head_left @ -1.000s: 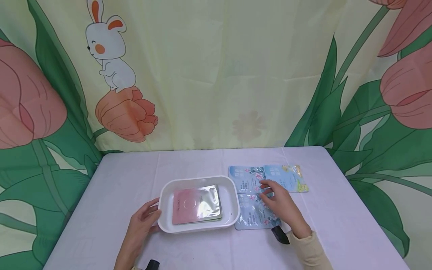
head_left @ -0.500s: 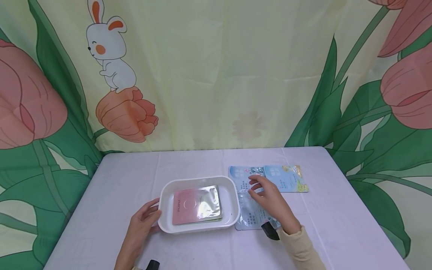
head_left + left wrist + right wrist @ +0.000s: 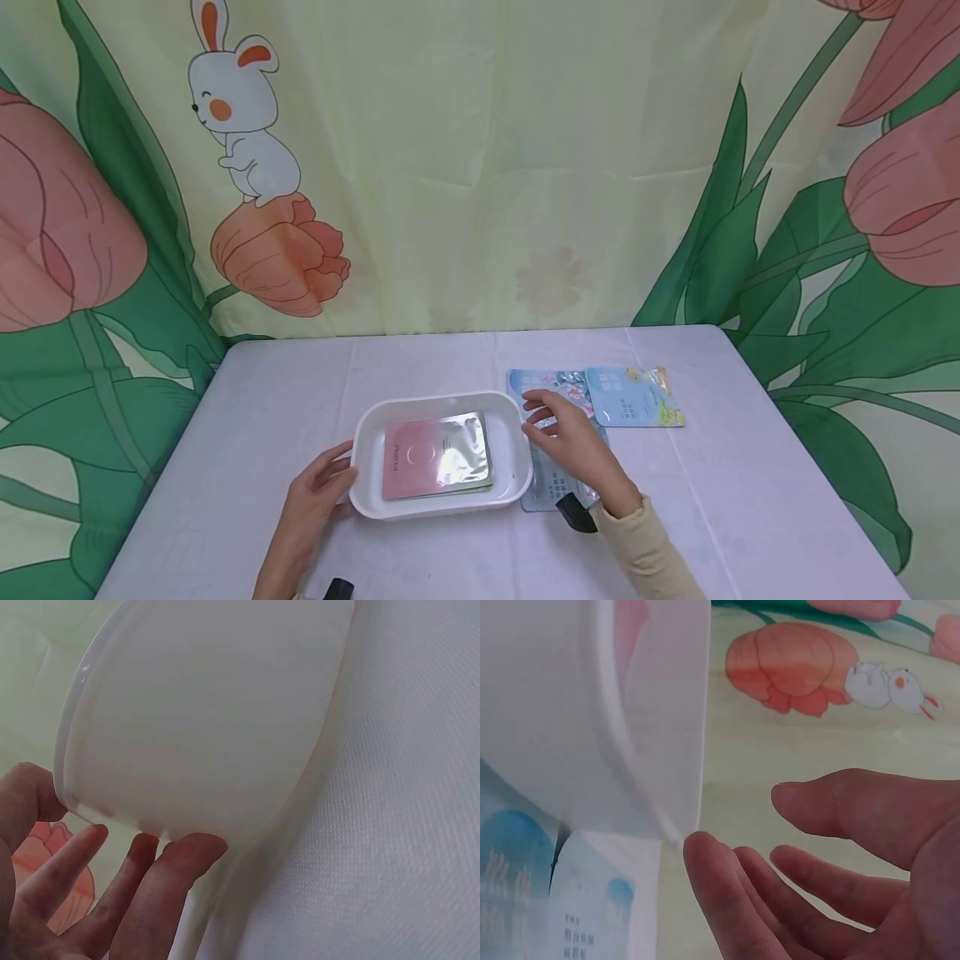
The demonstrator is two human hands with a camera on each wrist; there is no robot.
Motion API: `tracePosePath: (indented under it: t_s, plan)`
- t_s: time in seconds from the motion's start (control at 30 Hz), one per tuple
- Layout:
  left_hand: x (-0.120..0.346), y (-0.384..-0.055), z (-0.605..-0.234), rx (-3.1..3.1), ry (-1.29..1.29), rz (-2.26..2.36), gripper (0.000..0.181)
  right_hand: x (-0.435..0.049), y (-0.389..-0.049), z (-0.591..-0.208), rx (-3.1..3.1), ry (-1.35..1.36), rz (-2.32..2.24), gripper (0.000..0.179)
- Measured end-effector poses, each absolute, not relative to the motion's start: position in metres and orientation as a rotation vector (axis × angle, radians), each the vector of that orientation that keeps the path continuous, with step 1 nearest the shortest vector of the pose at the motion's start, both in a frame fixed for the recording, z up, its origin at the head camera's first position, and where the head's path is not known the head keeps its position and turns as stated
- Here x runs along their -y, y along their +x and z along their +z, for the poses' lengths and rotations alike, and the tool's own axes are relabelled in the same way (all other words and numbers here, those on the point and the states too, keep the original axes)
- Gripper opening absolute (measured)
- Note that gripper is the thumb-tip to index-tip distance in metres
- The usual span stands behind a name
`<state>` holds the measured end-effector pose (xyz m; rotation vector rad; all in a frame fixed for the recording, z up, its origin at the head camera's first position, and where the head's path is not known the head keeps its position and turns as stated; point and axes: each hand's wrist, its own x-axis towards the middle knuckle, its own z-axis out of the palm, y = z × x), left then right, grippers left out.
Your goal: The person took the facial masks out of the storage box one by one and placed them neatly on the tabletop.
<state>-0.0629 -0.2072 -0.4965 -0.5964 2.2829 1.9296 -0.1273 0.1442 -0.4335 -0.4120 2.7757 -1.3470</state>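
A white plastic tray (image 3: pixel 512 458) stands on the table, with a flat pink-and-silver sachet (image 3: pixel 427 458) lying in it and a greenish edge showing beneath. At the tray's left end, my left hand (image 3: pixel 317 493) rests spread fingertips against the outer wall; the left wrist view shows them along the tray's side (image 3: pixel 202 712). My right hand (image 3: pixel 572 446) hovers by the right rim, over blue floral sachets, holding nothing. In the right wrist view its thumb (image 3: pixel 832 799) and fingers stand apart, one fingertip right at the tray's rim (image 3: pixel 611 705).
To the tray's right lie a blue sachet (image 3: pixel 536 380) at the back, another with yellow flowers (image 3: pixel 633 400) beside it, and a nearer one (image 3: pixel 547 492) partly under the right hand. A white cloth covers the table (image 3: pixel 285 400); a printed curtain (image 3: pixel 450 208) hangs behind.
My right hand has moved left from over the blue sachets to the tray's right rim, uncovering part of them. The left hand and the tray have stayed in place.
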Motion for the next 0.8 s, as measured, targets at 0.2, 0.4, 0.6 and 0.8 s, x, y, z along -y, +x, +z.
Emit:
tracePosePath:
  t_s: [0.2, 0.4, 0.6, 0.8]
  plan:
    - [0.207, -0.063, -0.497, -2.28, -0.579, 1.943, 0.053, -0.134, -0.127, -0.431, -2.732, -0.425, -1.376, 0.042]
    - [0.208, -0.063, -0.497, -2.273, -0.579, 1.946, 0.053, -0.124, -0.127, -0.433, -2.706, -0.436, -1.385, 0.045]
    - [0.208, -0.063, -0.497, -2.273, -0.583, 1.945, 0.053, -0.11, -0.122, -0.438, -2.781, -0.431, -1.307, 0.046]
    - [0.208, -0.062, -0.497, -2.274, -0.579, 1.942, 0.053, -0.1, -0.117, -0.44, -2.783, -0.428, -1.273, 0.047]
